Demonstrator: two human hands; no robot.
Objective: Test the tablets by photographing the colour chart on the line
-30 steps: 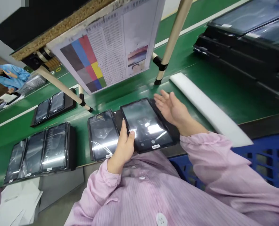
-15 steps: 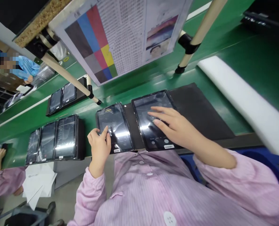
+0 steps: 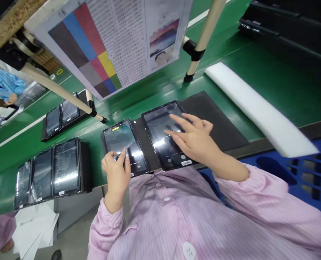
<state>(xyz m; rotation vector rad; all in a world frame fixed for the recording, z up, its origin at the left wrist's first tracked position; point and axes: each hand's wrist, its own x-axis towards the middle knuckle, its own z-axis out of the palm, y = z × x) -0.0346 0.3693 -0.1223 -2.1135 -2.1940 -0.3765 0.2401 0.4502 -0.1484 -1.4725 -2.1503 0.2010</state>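
Two tablets lie side by side on a black mat [image 3: 214, 119] at the bench edge. Over the lower part of the left tablet [image 3: 119, 139] is my left hand [image 3: 117, 173], index finger stretched toward the screen and the other fingers loosely bent. That screen shows a small yellow mark near its top and round icons near the bottom. My right hand [image 3: 197, 139] hovers over or touches the right tablet [image 3: 157, 122]; its fingers are spread and nothing is in them. Whether either fingertip actually presses the glass I cannot tell.
At left stands a black tray of several tablets [image 3: 67, 166]; another tablet tray [image 3: 53, 121] sits behind. A printed chart [image 3: 117, 43] hangs from a pipe frame [image 3: 201, 39]. A white foam strip [image 3: 258, 104] lies at right above a blue crate [image 3: 309, 173]. Co-workers [image 3: 5, 86] are at left.
The camera view has shifted, so the bench appears further left. My right hand has spread its fingers over the right tablet. A bright yellow mark now shows on the left tablet's screen.
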